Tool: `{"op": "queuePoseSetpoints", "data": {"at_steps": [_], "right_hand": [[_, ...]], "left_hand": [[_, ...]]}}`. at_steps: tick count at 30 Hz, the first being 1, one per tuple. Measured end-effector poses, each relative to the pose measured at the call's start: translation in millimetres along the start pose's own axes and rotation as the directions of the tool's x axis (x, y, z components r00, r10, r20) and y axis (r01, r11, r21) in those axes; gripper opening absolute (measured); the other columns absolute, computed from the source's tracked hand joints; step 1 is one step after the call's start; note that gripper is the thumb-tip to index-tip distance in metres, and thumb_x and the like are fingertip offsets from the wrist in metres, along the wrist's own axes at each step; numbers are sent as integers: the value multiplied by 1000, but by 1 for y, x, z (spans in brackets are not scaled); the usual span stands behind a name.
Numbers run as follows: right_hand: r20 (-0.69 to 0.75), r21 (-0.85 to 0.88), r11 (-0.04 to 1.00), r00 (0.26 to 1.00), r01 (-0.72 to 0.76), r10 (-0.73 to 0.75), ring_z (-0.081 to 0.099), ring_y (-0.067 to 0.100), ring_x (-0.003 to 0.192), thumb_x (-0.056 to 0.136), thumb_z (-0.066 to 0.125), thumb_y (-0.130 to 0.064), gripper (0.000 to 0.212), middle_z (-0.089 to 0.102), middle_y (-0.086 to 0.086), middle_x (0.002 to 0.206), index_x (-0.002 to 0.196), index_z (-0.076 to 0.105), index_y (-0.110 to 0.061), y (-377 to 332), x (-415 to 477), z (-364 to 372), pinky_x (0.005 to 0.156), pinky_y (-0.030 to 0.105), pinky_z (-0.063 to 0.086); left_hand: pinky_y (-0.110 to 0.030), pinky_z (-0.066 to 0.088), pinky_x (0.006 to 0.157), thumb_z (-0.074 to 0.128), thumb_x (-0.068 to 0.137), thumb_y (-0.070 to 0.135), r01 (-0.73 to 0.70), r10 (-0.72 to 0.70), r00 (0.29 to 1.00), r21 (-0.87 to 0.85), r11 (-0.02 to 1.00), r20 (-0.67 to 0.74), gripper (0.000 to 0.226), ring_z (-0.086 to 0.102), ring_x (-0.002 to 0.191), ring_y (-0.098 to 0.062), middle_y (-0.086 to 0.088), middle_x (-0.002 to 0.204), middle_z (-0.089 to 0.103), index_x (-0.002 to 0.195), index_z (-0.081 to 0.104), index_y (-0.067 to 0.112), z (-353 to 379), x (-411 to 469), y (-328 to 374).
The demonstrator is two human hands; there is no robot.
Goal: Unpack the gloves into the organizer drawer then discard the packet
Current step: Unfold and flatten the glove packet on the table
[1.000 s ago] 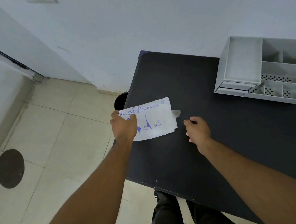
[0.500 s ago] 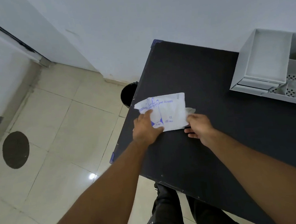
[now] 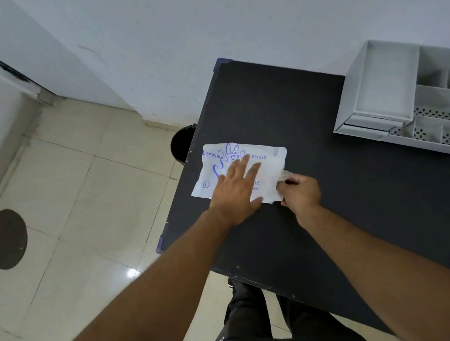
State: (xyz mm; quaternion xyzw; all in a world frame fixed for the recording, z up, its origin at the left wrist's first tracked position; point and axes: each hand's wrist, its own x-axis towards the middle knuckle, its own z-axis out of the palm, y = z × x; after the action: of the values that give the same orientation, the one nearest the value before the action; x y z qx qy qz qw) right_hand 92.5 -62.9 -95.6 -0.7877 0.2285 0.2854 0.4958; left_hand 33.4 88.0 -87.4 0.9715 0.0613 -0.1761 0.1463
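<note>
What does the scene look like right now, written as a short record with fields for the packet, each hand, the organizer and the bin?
packet: white glove packet lying flat near the left edge of the black table
left hand: left hand spread flat on the packet, pressing it down
right hand: right hand pinching clear plastic at the packet's right end
organizer: white organizer at the table's far right; visible compartments look empty
bin: dark bin on the floor beside the table, partly hidden
</note>
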Motion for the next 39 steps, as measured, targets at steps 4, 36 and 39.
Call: {"op": "queuePoseSetpoints", "data": {"at_steps": [4,36,39], "right_hand": [[-26,-38,998,998,58,-59,72,21,80,79,72,-20,16,72,-6,85,75,65,-34,2,-2,-5,71,42,63],[33,-202,977,997,74,-69,70,20,78,85,62,-33,15,71,-7,78,78,71,-23,-12,14,-9,74,42,61],[-24,-194,977,996,85,-92,67,19,74,80,64,-32,18,69,-4,73,76,71,-16,-17,13,-9,66,36,56]], "left_hand": [[-54,25,117,60,90,57,118,-113,985,-32,993,132,97,-3,156,-28,-5,170,-6,161,4,23,14,2,8],[-55,38,110,88,66,49,94,-82,986,-80,992,142,125,17,152,-27,-2,168,11,159,7,30,5,19,25],[-56,36,110,86,69,50,98,-94,989,-31,995,118,120,19,151,-27,-2,168,11,158,9,29,7,20,24]]}}
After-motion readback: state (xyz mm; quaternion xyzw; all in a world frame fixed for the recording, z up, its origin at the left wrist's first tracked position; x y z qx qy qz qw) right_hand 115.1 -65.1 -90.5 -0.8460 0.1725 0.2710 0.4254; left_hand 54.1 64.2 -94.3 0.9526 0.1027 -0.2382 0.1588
